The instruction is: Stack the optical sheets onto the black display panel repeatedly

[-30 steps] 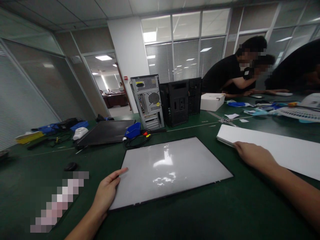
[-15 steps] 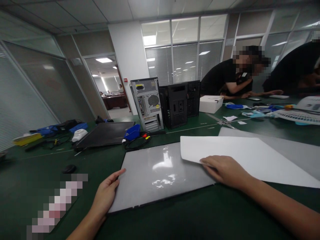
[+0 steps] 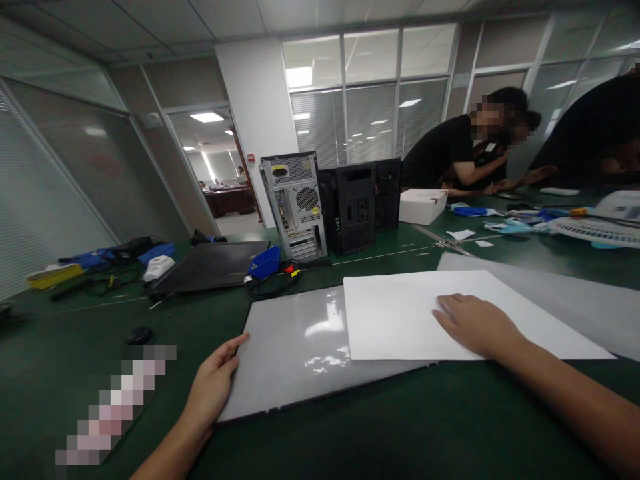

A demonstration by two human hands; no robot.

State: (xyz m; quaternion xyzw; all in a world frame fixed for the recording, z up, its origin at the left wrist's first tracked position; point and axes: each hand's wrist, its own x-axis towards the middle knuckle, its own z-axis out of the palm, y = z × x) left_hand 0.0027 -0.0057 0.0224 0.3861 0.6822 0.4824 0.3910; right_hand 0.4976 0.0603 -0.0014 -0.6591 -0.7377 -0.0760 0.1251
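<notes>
Before me on the green table lies a glossy grey panel (image 3: 290, 353) with a thin black frame. My left hand (image 3: 213, 380) grips its left edge, fingers bent round the side. A white sheet (image 3: 390, 320) lies flat across the panel's right part and reaches past it to the right, hiding that end. On top of the sheet rests my right hand (image 3: 475, 323), palm down with fingers stretched out. Behind it, partly covered by the white sheet, is a greyish translucent sheet (image 3: 565, 293).
Beyond the panel stand a silver computer case (image 3: 295, 207) and black cases (image 3: 353, 207). A dark flat screen (image 3: 215, 267) and a blue object with a cable (image 3: 265, 263) lie to their left. A white box (image 3: 423, 207) sits right. Co-workers (image 3: 450, 153) lean over the table's far right.
The raised left edge of the white sheet has come down flat and farther left over the panel. My right hand let go of that edge and moved right onto the sheet.
</notes>
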